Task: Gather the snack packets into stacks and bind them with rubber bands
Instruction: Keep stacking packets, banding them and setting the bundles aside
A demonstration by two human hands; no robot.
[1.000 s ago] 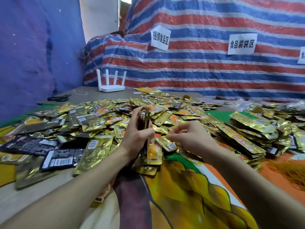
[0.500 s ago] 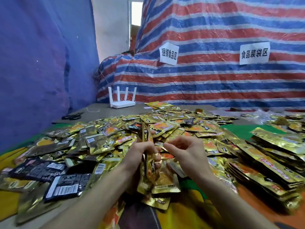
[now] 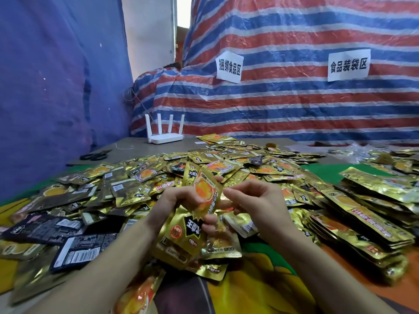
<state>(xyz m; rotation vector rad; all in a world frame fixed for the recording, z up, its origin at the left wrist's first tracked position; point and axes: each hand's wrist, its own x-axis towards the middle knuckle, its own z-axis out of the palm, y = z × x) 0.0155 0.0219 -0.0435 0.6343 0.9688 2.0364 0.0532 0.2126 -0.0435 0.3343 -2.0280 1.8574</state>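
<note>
A wide heap of loose gold snack packets (image 3: 238, 162) covers the table. My left hand (image 3: 174, 202) grips a small upright stack of gold packets (image 3: 199, 214), fingers curled round it. My right hand (image 3: 256, 200) is just right of the stack, its fingers curled, with the fingertips at the stack's top packet (image 3: 205, 189); whether they pinch it I cannot tell. Piles of gold packets (image 3: 367, 214) lie at the right, and dark packets (image 3: 74, 241) lie at the left.
A white router (image 3: 166, 138) stands at the table's back left, with black scissors (image 3: 94, 156) near it. A striped tarp wall carries two paper signs (image 3: 229, 66). A colourful printed cloth (image 3: 249, 288) covers the table's near edge.
The view has tilted up and to the left. My left hand has raised the stack a little, and one packet now stands up from it. My right hand stays beside the stack.
</note>
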